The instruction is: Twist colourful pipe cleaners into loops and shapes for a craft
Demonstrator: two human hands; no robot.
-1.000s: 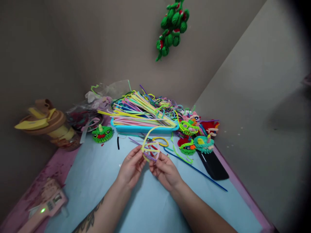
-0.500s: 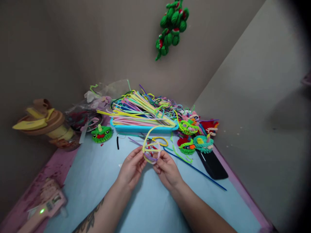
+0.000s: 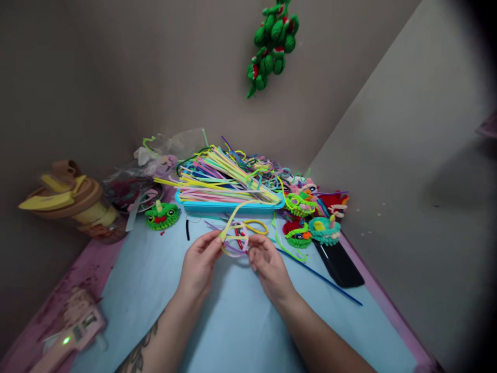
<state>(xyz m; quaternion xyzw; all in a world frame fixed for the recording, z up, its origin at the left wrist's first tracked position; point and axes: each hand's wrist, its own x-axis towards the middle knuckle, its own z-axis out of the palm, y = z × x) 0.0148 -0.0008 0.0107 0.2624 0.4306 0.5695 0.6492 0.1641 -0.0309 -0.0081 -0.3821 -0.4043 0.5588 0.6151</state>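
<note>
Yellow-and-lilac pipe-cleaner frame (image 3: 236,238), that was the piece in play, up on the near side of the blue tray (image 3: 229,208), one edge pinched in the grip of the left hand (image 3: 200,258)! The right hand (image 3: 271,265) touched the opposite edge, perhaps steadying something so flimsy, though whether that grip pinched I couldn't tell; no brand or lettering was readable.

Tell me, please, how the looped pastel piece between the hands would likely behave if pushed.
The looped pastel piece is probably light, being made of thin strips. It would likely squash, given its open gaps. Its yellow strip stands in an arch, perhaps suggesting some stiffness.
</note>
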